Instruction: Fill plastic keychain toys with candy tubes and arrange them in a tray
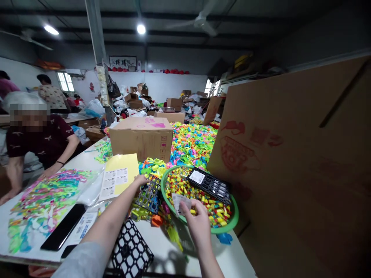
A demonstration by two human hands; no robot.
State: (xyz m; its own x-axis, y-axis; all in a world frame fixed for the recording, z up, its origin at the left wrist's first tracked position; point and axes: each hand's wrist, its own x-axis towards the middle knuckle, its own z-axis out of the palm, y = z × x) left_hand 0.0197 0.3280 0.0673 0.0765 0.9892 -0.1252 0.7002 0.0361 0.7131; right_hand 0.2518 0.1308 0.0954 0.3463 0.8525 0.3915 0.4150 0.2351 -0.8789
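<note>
My left hand (141,180) grips the upper edge of a black plastic grid tray (148,195), which tilts over loose colourful plastic pieces. Between the thumb and fingers of my right hand (198,220) is a small whitish printed label (180,204), held over the near rim of a green basin (236,216). Small yellow, red and blue capsule-like pieces (222,216) fill the basin. Across its back right side rests another black tray (209,184) with a white label on it. Below my left forearm, a third black grid tray (131,249) lies on the table (165,266).
A yellow sheet with label stickers (120,173) lies left of my hand, near a black phone (64,226). Behind are a cardboard box (142,139) and a heap of colourful pieces (193,143). A large carton (290,173) stands right. A person (40,143) leans over coloured strips (55,197) at left.
</note>
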